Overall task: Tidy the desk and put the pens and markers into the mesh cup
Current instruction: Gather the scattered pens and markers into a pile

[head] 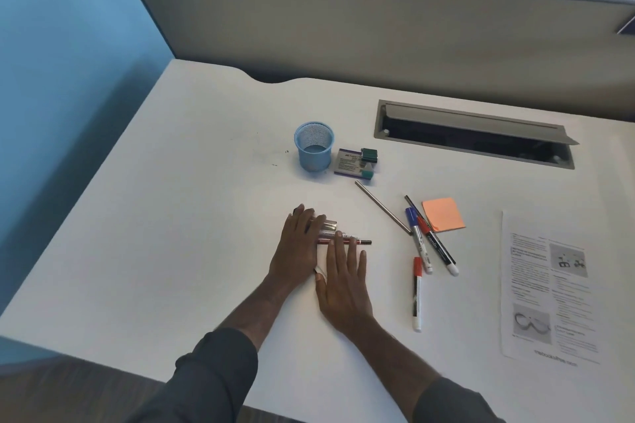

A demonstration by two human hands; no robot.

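Observation:
A blue mesh cup (314,146) stands upright and empty at mid-desk. My left hand (299,244) lies flat over a small bunch of pens, with a white marker (338,235) and a thin red pen (359,242) sticking out to its right. My right hand (343,282) rests flat beside it, fingertips touching the red pen. Further right lie a blue-capped marker (417,239), a red-and-black marker (439,247), a red-capped marker (417,292) and a thin metal pen (383,207).
A small box (347,163) with green clips (369,154) sits right of the cup. Orange sticky notes (443,215) and a printed sheet (549,288) lie at the right. An open cable hatch (474,134) is at the back, a grey partition (378,27) behind it.

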